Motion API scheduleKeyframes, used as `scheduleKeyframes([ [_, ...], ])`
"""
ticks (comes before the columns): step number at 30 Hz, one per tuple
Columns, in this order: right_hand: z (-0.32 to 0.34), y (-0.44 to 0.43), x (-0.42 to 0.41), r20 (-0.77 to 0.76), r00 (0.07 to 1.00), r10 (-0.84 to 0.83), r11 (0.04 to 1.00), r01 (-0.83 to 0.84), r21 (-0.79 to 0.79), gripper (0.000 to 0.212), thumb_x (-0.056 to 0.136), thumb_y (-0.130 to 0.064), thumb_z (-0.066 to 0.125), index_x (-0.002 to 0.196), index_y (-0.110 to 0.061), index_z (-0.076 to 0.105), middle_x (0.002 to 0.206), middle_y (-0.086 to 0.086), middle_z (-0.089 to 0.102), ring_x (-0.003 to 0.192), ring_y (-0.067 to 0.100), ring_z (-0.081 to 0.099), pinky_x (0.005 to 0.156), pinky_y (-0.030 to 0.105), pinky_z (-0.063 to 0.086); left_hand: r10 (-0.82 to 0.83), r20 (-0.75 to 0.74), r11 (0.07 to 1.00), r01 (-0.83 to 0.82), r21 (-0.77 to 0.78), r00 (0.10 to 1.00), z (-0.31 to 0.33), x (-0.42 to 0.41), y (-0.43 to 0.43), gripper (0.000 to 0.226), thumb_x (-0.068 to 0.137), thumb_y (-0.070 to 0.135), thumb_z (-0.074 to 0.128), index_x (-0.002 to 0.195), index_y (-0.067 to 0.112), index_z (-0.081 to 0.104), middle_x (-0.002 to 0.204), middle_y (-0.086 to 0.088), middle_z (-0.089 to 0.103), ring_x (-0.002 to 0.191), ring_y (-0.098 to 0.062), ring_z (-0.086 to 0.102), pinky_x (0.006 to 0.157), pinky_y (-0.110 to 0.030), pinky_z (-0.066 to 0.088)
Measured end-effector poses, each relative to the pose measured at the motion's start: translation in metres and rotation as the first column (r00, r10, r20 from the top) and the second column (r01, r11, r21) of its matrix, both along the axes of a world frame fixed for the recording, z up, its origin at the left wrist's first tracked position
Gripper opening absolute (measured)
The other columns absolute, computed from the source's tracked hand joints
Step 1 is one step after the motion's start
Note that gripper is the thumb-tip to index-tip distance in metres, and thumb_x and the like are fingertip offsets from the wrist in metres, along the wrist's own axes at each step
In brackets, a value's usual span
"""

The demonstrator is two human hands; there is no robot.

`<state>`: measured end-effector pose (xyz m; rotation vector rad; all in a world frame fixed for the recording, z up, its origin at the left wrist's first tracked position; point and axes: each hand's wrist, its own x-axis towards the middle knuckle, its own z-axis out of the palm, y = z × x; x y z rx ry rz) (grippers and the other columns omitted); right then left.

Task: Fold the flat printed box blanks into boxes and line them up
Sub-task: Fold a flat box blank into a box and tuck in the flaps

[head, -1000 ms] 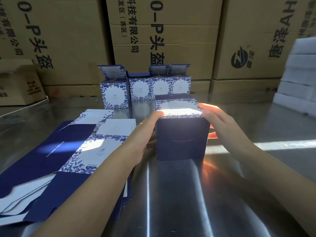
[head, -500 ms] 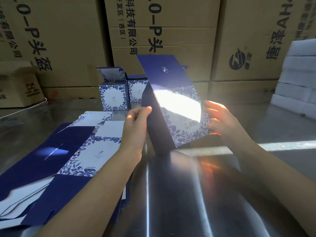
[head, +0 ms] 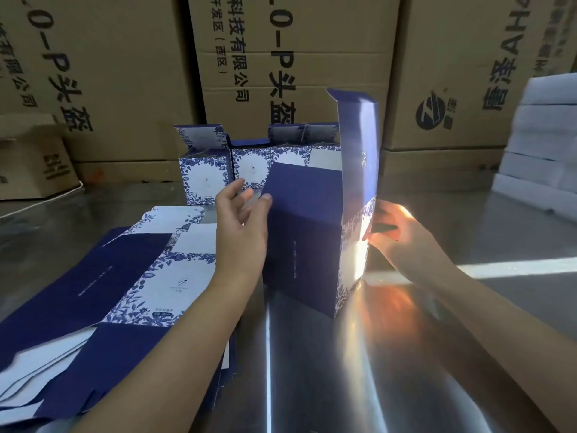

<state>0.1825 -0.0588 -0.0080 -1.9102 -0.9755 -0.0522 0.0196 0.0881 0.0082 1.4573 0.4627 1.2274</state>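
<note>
At the left edge of the surface (head: 343, 370) we see the flat blanks (head: 131, 276) fanned in a loose stack, none of them raised yet. Just right of them our left hand (head: 240, 226) is open, its straight fingers (head: 265, 198) touching the upper left edge of the dark blue wall of the box (head: 306, 245). Beyond it, along the far edge, the row of folded boxes (head: 206, 173) stands with tops open in front of the brown cartons (head: 281, 57). The box stands near the middle of the surface, and this is the change: a second ago it sat under both palms, half a second ago it was tipping over, and now it stands upright with its lid flap (head: 359, 142) pointing up. We judge the base is closed, so what remains is to slide it back into the row. Our right hand (head: 402, 235) grips the box's sunlit right side, fingers curled and seemingly pinching a small dark flap there. White stacked packs (head: 546, 151) sit at the right edge.
</note>
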Motion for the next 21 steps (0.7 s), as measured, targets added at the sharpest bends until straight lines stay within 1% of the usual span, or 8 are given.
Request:
scheduleKeyframes([
  [3, 0.006, -0.002, -0.006, 0.000, 0.994, -0.113, 0.987, 0.112, 0.115, 0.046, 0.087, -0.021, 0.056, 0.131, -0.026, 0.043, 0.100, -0.011, 0.059, 0.079, 0.004, 0.060, 0.075, 0.023, 0.046, -0.032, 0.030, 0.996, 0.030, 0.084, 0.999, 0.001, -0.001, -0.004, 0.028, 0.093, 0.021, 0.057, 0.114, 0.037, 0.048, 0.124, 0.006, 0.057, 0.110, 0.000, 0.055, 0.084, -0.006, 0.041],
  [5, 0.012, -0.003, -0.013, -0.002, 0.994, -0.106, 0.967, 0.103, 0.232, 0.029, 0.088, -0.029, 0.054, 0.117, -0.031, 0.047, 0.088, -0.011, 0.057, 0.075, 0.014, 0.063, 0.079, 0.040, 0.052, -0.067, 0.031, 0.989, 0.062, 0.137, 0.997, 0.001, 0.000, -0.008, 0.029, 0.091, 0.021, 0.059, 0.113, 0.038, 0.049, 0.124, 0.003, 0.059, 0.115, -0.006, 0.055, 0.091, -0.014, 0.043],
  [6, 0.015, -0.004, -0.018, 0.002, 0.996, -0.086, 0.958, 0.082, 0.276, 0.021, 0.088, -0.036, 0.051, 0.108, -0.034, 0.048, 0.084, -0.011, 0.058, 0.072, 0.012, 0.064, 0.077, 0.041, 0.054, -0.089, 0.029, 0.984, 0.084, 0.156, 0.996, 0.001, -0.001, -0.010, 0.030, 0.089, 0.025, 0.060, 0.113, 0.039, 0.049, 0.124, 0.003, 0.060, 0.114, -0.006, 0.056, 0.091, -0.017, 0.044],
  [9, 0.020, -0.006, -0.030, 0.007, 1.000, -0.029, 0.939, 0.025, 0.342, 0.019, 0.084, -0.052, 0.041, 0.096, -0.041, 0.051, 0.083, -0.012, 0.062, 0.071, 0.004, 0.065, 0.069, 0.030, 0.055, -0.074, 0.008, 0.967, 0.069, 0.244, 0.997, 0.003, -0.002, -0.019, 0.036, 0.079, 0.034, 0.058, 0.113, 0.041, 0.048, 0.118, 0.011, 0.060, 0.107, 0.003, 0.056, 0.082, -0.010, 0.043],
  [12, 0.022, -0.007, -0.036, -0.008, 1.000, 0.008, 0.931, -0.005, 0.365, 0.033, 0.086, -0.058, 0.035, 0.105, -0.039, 0.054, 0.094, -0.025, 0.064, 0.085, -0.007, 0.060, 0.067, 0.011, 0.047, 0.008, 0.006, 0.929, -0.010, 0.369, 1.000, 0.002, -0.004, -0.025, 0.039, 0.079, 0.031, 0.060, 0.115, 0.038, 0.046, 0.106, 0.023, 0.055, 0.091, 0.012, 0.051, 0.074, -0.004, 0.039],
  [16, 0.020, -0.008, -0.038, 0.028, 1.000, -0.006, 0.900, -0.007, 0.435, 0.031, 0.089, -0.051, 0.036, 0.114, -0.040, 0.051, 0.098, -0.035, 0.060, 0.091, -0.010, 0.057, 0.071, 0.015, 0.045, 0.103, -0.003, 0.871, -0.088, 0.484, 0.995, 0.003, -0.006, -0.029, 0.045, 0.080, 0.028, 0.060, 0.121, 0.033, 0.043, 0.114, 0.017, 0.046, 0.090, -0.001, 0.049, 0.078, -0.013, 0.041],
  [18, 0.021, -0.010, -0.042, 0.152, 0.988, -0.033, 0.857, -0.051, 0.513, 0.028, 0.092, -0.039, 0.040, 0.118, -0.035, 0.048, 0.100, -0.032, 0.057, 0.095, -0.011, 0.054, 0.075, 0.007, 0.042, 0.218, 0.046, 0.758, -0.199, 0.621, 0.975, 0.004, -0.008, -0.028, 0.047, 0.081, 0.025, 0.060, 0.124, 0.026, 0.043, 0.121, 0.016, 0.039, 0.107, -0.014, 0.049, 0.093, -0.024, 0.040],
  [21, 0.026, -0.017, -0.051, 0.445, 0.888, -0.113, 0.796, -0.187, 0.576, 0.026, 0.091, -0.019, 0.046, 0.117, -0.017, 0.050, 0.106, -0.013, 0.051, 0.094, -0.001, 0.051, 0.082, 0.009, 0.039, 0.367, 0.129, 0.476, -0.305, 0.825, 0.921, 0.002, -0.010, -0.026, 0.041, 0.081, 0.025, 0.055, 0.121, 0.015, 0.055, 0.125, 0.004, 0.045, 0.117, -0.021, 0.044, 0.102, -0.027, 0.030],
])
